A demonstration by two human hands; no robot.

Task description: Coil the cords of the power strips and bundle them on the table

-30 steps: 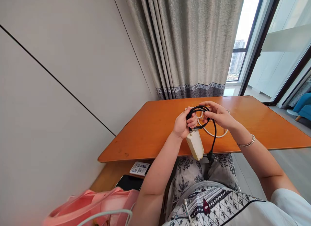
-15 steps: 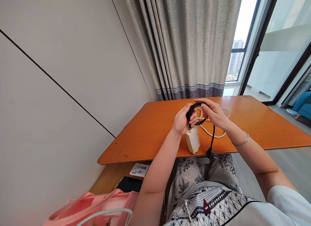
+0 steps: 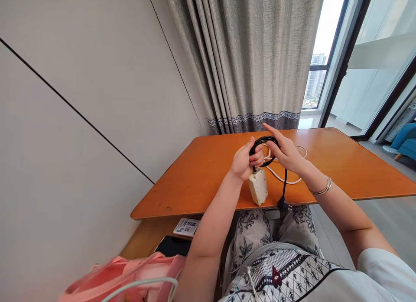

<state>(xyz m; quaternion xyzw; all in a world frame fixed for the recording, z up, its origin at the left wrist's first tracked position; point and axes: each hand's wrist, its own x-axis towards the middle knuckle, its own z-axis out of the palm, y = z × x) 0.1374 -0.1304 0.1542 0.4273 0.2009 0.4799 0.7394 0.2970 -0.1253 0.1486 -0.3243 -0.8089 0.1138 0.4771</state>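
My left hand is closed round one side of a coiled black power cord. Directly beneath that hand is a cream-white box-shaped power adapter, standing or hanging at the table's near edge, with the cord entering its top. My right hand is open at the coil's right side, index finger stretched up and away from the thumb, the loops passing between them. The cord's free end drops below my right hand to a black plug over the table edge. Behind the coil lies a white cable, partly hidden.
The orange-brown wooden table spreads out before me, with a grey curtain behind it. At lower left are a pink bag, a black flat object and a white printed packet on a lower surface.
My right hand's fingers have opened off the coil, the index finger lifting upward. The hanging plug has shifted slightly right. My left hand keeps its hold.
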